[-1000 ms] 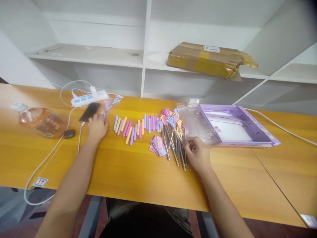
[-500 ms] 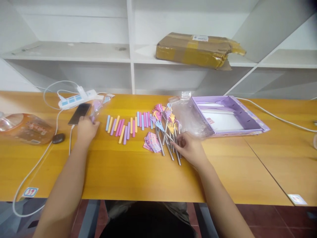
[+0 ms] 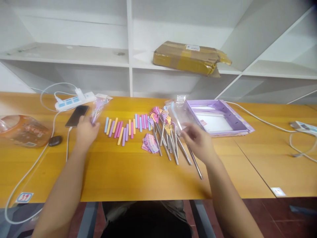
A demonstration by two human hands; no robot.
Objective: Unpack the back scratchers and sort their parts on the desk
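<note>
My left hand (image 3: 87,131) is closed on a clear plastic bag (image 3: 99,105) with purple and light-blue hand-shaped pieces inside, at the back left of the table. On the right, my right hand (image 3: 198,140) pinches a back scratcher (image 3: 195,162) with a pale blue head and a long metal rod. Beside its fingertips lies a pile of back scratchers (image 3: 168,129) with pink, yellow, purple and blue claw heads, rods pointing towards me. Coloured tubes (image 3: 120,130) lie in rows between the hands. Small printed cards (image 3: 150,143) rest left of the pile.
A purple open box (image 3: 244,122) stands right of a clear plastic sheet (image 3: 182,109). At the left are a phone (image 3: 77,115), power strip (image 3: 74,100), black mouse-like object (image 3: 55,140), orange plastic package (image 3: 27,130) and white cable. A taped carton (image 3: 185,59) sits on the shelf behind.
My right hand has taken a blue-headed back scratcher from the pile and shifted slightly right with it. My left hand stays on the plastic bag. The view has turned a little to the right.
</note>
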